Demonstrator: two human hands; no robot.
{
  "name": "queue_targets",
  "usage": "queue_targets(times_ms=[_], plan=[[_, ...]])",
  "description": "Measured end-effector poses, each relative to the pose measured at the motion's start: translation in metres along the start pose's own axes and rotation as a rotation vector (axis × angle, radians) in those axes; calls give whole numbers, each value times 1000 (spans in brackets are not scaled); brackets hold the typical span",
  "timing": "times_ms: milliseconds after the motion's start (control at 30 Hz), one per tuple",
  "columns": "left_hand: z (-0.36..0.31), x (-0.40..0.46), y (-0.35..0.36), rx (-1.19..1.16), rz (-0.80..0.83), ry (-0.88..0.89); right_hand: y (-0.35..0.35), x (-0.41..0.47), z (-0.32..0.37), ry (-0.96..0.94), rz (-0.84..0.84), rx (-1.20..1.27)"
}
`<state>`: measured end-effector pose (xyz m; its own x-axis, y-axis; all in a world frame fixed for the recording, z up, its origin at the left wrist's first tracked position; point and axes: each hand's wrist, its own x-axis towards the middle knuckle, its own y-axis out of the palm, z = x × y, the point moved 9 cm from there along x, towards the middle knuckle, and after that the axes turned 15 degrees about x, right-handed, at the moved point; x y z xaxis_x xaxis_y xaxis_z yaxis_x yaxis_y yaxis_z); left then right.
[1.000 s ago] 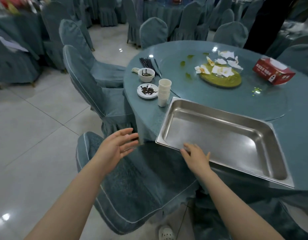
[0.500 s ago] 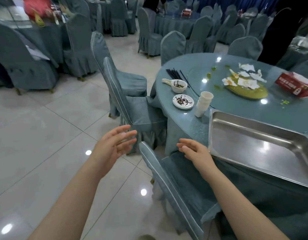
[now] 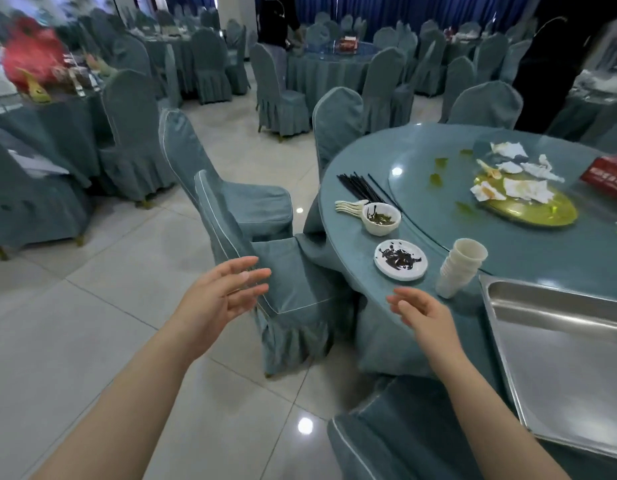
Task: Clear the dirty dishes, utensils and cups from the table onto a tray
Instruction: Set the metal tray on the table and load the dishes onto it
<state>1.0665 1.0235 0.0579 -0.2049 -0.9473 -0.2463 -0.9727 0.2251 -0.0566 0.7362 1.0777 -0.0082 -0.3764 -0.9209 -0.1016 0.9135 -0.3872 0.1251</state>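
The dirty saucer is found just beyond the empty, loosely spread right hand, nearer than the equally empty left hand.

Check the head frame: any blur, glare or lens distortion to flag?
Head view: motion blur smears the red object at top left; ceiling lights glare off the glass turntable and the floor tiles; wide-angle bending curves the table edge; the small plate, cup stack and both hands stay sharp.
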Motion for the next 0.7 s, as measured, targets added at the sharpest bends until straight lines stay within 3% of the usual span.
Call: queue_targets(times_ms=[367,700], plan=[[7,190,19,26,259,-116,-19,86,-50,299,-402,-3],[0,328,57,117,443,-216,-30,125,-88,397,-795,14]])
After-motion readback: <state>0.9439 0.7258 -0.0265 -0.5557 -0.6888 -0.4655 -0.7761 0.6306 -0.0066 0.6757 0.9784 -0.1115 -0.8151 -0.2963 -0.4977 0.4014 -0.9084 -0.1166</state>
